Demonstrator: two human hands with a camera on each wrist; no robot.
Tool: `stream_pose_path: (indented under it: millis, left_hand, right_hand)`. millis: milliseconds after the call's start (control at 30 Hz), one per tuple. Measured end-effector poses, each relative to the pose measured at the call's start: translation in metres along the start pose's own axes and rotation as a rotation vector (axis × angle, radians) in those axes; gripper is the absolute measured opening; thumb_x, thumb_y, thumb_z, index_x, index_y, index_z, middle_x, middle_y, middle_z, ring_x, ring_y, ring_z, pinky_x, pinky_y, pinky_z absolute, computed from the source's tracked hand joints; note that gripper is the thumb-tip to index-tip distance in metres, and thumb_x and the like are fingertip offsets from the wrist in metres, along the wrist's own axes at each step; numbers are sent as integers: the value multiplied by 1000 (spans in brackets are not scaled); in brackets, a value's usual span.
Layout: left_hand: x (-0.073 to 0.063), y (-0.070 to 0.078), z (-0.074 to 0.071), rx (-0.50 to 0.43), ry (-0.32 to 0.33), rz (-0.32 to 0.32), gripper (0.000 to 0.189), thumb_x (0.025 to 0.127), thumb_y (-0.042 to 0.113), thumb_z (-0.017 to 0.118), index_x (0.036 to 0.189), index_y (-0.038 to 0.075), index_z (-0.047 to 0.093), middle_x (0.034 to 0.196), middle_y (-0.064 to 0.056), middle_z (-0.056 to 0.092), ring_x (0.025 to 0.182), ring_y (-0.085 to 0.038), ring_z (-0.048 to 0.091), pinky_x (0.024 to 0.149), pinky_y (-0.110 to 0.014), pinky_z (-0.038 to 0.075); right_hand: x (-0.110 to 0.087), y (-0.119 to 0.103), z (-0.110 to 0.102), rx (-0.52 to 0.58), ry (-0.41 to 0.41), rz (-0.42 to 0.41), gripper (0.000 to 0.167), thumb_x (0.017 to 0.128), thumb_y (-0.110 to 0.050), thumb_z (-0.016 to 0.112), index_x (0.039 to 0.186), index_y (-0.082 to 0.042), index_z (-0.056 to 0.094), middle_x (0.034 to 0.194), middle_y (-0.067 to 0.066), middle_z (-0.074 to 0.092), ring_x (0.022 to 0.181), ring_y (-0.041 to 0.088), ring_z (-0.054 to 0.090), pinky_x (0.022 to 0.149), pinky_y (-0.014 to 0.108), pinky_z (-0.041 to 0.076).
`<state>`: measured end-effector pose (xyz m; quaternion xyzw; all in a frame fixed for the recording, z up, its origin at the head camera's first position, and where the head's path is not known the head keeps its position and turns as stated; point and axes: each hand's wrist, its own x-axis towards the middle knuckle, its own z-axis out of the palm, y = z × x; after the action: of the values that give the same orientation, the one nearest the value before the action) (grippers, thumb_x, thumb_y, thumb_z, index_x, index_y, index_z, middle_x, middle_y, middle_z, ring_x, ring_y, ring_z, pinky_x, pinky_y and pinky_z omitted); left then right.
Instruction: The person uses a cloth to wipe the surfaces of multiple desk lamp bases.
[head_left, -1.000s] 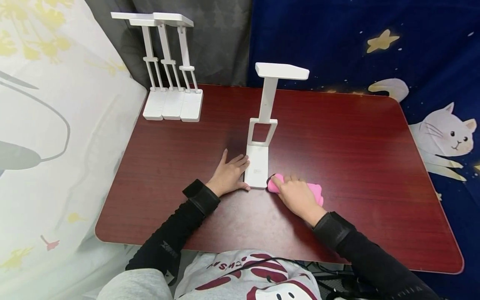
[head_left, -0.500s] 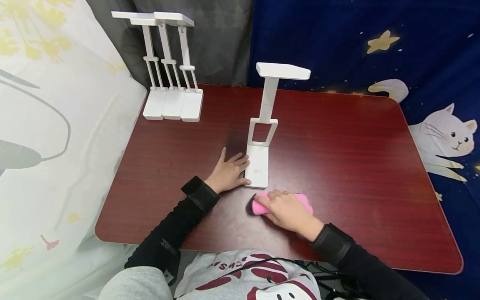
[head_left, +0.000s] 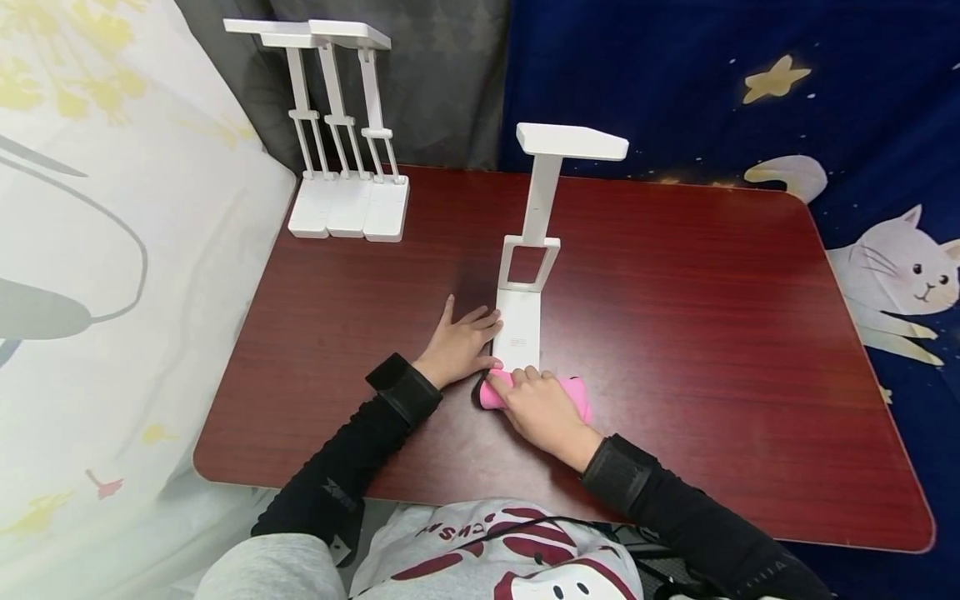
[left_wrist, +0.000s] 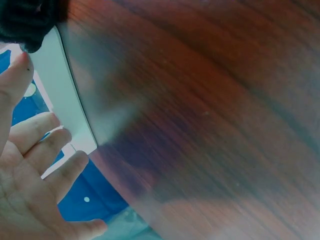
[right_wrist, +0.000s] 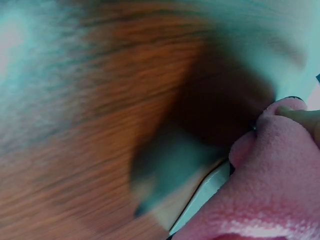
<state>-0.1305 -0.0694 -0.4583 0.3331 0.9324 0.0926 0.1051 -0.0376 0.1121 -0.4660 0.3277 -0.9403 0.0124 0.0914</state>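
"Which step?"
"Wiping, I'd judge: right hand (head_left: 543, 412) grips a pink plush cloth (right_wrist: 270, 180) beneath its fingers, desk-lamp base (head_left: 517, 329) just beyond; left hand (head_left: 456, 346), fingers spread, touches that base."
"Next?"
"Steady pressure, probably."

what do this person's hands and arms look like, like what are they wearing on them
The left hand and right hand are bare, without gloves. Each wrist has a wide black band, and black sleeves cover the forearms, with small pale markings on them. Above the left one, a light grey sleeve shows.
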Motion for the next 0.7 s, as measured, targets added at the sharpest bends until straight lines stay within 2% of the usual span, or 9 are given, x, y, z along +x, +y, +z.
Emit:
stream_pose_path:
  millis: [267,433,700]
  left_hand:
    - [0,-1,-1,-1,-22,-11,70,97,47,72,154,8,58,165,-8,51,157,-27,43,129,-72,12]
    - [1,-1,-2,3,-24,-16,71,96,47,73,154,8,58,165,-7,51,157,-27,43,130,-71,13]
    - [1,0,-2,7,-37,-16,71,98,47,72,155,9,56,166,-7,50,157,-26,42,130,-70,12]
  right_hand:
    - [-11,9,-6,15,-81,62,45,86,-25,86,127,-14,72,91,15,73,82,33,69,67,43,57]
    - [-21,18,-9,19,-83,79,44,86,-24,87,126,-13,73,94,15,75,85,33,71,70,44,59]
    - [-36,30,-13,25,-94,107,46,84,-22,88,126,-11,72,90,15,73,83,33,70,69,45,59]
